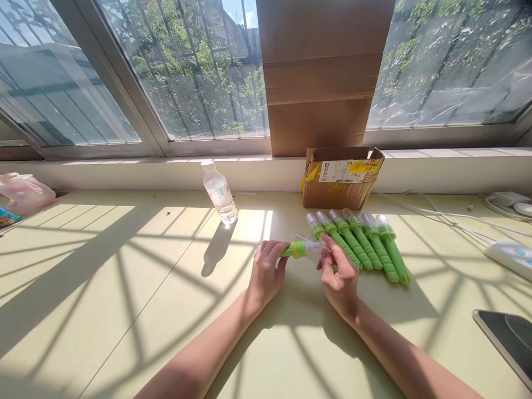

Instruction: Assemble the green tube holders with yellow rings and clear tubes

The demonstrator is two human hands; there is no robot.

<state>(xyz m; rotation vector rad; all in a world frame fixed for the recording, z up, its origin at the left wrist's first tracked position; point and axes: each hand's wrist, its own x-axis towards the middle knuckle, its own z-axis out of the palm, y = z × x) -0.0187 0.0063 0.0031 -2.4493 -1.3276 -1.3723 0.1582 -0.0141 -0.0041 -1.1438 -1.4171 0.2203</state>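
Observation:
A green plastic stick with a ribbed yellow-green collar and a clear tip (300, 249) lies level between my two hands, above the table. My left hand (266, 270) is wrapped round its green end, hiding most of that part. At the clear tip, the fingers of my right hand (339, 272) are closed on it. Several similar green sticks (384, 249) lie side by side just beyond and to the right of my right hand, clear tips pointing away from me. A small clear piece (302, 237) shows partly behind the held stick.
Behind the sticks stands an open cardboard box (338, 191). A water bottle (220, 194) is upright left of it. White cables and a power strip (509, 255) lie at the right, with a phone (507, 341) nearer. A pink plastic bag (27, 191) sits far left.

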